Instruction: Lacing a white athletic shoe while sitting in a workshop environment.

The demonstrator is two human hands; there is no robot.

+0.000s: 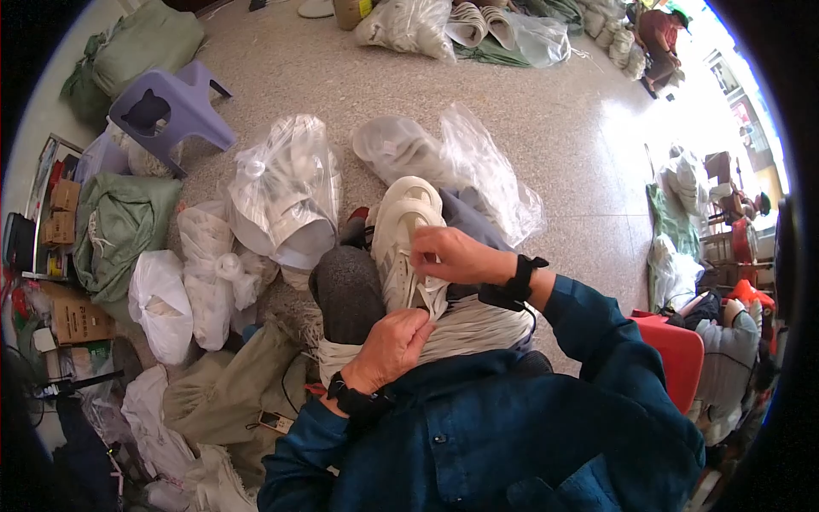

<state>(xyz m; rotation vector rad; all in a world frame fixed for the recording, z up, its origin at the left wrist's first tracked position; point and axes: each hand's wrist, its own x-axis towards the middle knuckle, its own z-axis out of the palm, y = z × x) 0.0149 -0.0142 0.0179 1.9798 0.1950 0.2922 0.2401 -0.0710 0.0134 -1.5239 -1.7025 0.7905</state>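
The pale shoe lies central, toe to 12, the left knee at its 8. The right hand, at 3, has bent fingers, thumb and forefinger seemingly close; the left hand curls at 6, by the opening. I cannot tell what either pinches. White cords drape at 5. The step looks like lacing; the next move seems to call for a steady left hold and a clear right-hand pull. Farther out: a clear bag at 10, a red stool at 4.
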